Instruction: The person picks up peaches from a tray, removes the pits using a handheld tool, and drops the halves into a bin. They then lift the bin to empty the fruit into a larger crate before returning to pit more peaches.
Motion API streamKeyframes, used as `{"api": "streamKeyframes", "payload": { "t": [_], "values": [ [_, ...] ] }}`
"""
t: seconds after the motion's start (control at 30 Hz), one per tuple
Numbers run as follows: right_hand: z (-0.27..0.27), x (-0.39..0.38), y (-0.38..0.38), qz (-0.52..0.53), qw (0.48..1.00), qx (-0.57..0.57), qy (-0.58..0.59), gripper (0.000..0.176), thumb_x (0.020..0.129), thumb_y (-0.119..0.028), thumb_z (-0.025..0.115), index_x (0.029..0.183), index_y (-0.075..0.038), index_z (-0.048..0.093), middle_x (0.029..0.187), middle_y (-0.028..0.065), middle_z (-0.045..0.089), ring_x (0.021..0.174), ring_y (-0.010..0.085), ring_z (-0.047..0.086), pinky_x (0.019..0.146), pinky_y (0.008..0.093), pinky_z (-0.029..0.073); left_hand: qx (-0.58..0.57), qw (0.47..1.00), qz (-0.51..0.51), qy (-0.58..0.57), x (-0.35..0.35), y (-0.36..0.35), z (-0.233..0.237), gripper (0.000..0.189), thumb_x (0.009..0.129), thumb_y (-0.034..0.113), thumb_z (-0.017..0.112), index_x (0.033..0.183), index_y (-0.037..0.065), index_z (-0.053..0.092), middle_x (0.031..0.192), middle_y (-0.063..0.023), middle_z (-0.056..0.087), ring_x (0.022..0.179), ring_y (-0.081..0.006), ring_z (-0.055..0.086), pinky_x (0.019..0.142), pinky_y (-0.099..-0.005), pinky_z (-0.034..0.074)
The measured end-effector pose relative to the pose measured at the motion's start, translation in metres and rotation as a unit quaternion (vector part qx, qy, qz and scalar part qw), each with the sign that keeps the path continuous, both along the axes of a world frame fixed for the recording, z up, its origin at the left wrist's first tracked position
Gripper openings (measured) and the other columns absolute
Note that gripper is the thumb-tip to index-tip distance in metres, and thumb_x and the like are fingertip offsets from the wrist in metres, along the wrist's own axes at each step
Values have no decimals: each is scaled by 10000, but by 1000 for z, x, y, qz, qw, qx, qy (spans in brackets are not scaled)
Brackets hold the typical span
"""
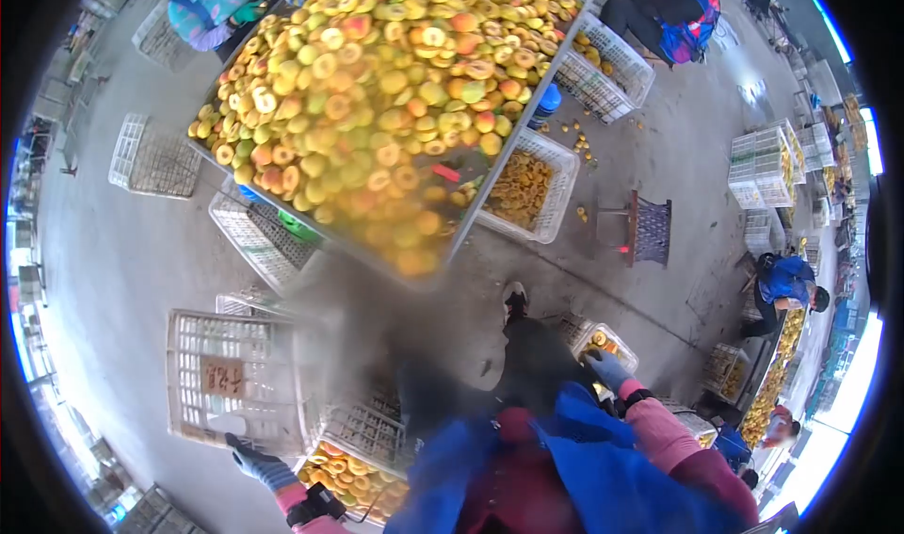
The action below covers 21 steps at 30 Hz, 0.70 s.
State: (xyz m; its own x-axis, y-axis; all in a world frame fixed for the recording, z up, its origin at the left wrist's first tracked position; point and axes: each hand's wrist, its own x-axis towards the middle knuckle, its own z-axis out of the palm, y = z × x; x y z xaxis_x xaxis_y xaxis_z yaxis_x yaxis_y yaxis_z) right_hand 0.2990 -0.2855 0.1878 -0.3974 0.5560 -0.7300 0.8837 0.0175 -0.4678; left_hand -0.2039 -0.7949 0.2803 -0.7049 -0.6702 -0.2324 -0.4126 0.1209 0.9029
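Observation:
My left hand (258, 465), in a grey-blue glove, is at the lower edge of a white plastic crate (184, 383) with a brown label. Its fingers close on that edge. Below it and to the right, another white crate (363, 437) stands beside cut yellow-orange peach halves (350, 477). My right hand (607, 369), gloved too, is over the near end of a small white basket (621, 346) holding peach pieces. How its fingers are bent is too small to make out. Ahead, a metal-edged table (490, 181) bears a large heap of halved peaches (377, 91).
A crate of peach pieces (523, 190) stands by the table's right side, near a low stool (650, 231). Empty-looking crates (155, 157) stand at left. Co-workers sit at the table's far corners (212, 11) and at right (786, 280). A smear blurs the middle of the view.

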Motion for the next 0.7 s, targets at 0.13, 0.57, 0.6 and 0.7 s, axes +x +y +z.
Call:
{"api": "streamKeyframes", "payload": {
  "t": [0.13,0.57,0.6,0.7],
  "values": [
    [-11,30,96,-18,998,-18,-62,339,844,-276,544,1113,-82,612,1099,167,625,1046,342,577,898,390,452,-72,997,20,31,60,50,22,486,912,311,572,1267,-18,524,1320,-138,511,1141,-244,520,987,-388,401],
    [-112,55,342,-12,998,37,39,230,921,-251,538,997,-37,580,728,49,618,563,133,558,514,280,460,160,981,35,-105,188,222,8,590,879,429,587,1306,39,471,1233,-97,548,1080,-269,531,958,-382,432],
    [-99,43,352,-1,999,29,32,217,923,-239,534,998,-41,580,732,50,618,563,133,558,512,279,461,171,977,45,-119,196,236,-9,600,870,442,602,1301,43,476,1215,-94,562,1061,-270,542,947,-381,444],
    [-81,22,375,61,998,-3,-15,219,924,-241,534,1000,-42,591,748,51,624,571,138,567,513,280,466,199,962,104,-153,230,257,-69,616,850,501,606,1250,42,515,1097,-91,606,951,-275,583,874,-373,488]
  ]
}}
